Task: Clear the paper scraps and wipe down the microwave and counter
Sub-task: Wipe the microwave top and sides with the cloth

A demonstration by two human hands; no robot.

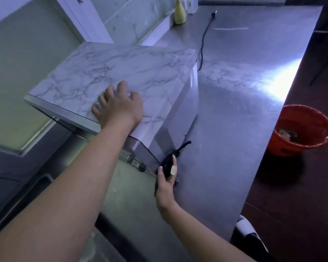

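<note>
Marble-patterned microwave (121, 72) askew on steel counter (235, 114), dark cloth (170, 157) bunched at its near corner

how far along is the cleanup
Done: no scraps show near the microwave; the bucket holds some bits. In hand: left hand rests on the microwave, right hand holds a dark cloth at its base. Left: a thin white strip lies on the far counter; whether wiping is finished cannot be told.
</note>
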